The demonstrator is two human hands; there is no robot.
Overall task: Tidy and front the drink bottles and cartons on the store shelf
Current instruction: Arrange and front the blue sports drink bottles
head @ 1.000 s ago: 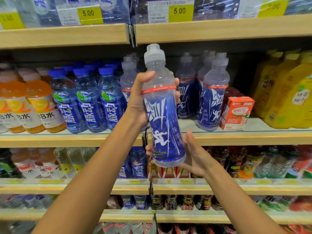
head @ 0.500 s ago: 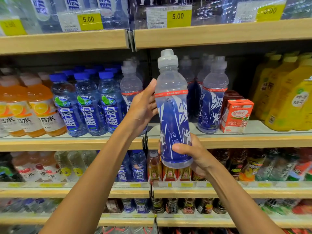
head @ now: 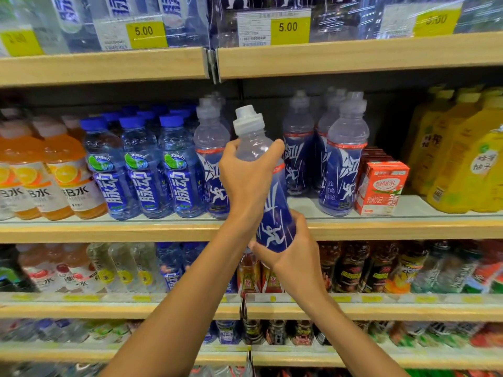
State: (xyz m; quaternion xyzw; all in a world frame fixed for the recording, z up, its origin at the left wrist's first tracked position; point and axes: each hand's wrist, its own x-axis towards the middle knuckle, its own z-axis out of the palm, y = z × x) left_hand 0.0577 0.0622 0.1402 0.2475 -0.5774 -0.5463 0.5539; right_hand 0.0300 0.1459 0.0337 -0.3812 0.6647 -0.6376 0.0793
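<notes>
A clear sports drink bottle (head: 275,210) with a dark blue label and a white sport cap is held in front of the middle shelf (head: 381,227), its top tilted left. My left hand (head: 246,176) wraps its upper body just under the neck. My right hand (head: 292,254) cups its base from below. Matching blue-label bottles (head: 344,164) stand on the shelf behind, on both sides of a gap. A red and white carton (head: 381,186) stands right of them.
Blue-capped bottles (head: 147,170) and orange drink bottles (head: 68,175) fill the shelf's left part; yellow bottles (head: 462,159) fill the right. The upper shelf edge (head: 353,54) with yellow 5.00 price tags hangs above. Lower shelves hold several small bottles.
The held bottle has dropped lower and tipped its cap to the left. My left hand has closed around its upper body; my right hand still holds the base.
</notes>
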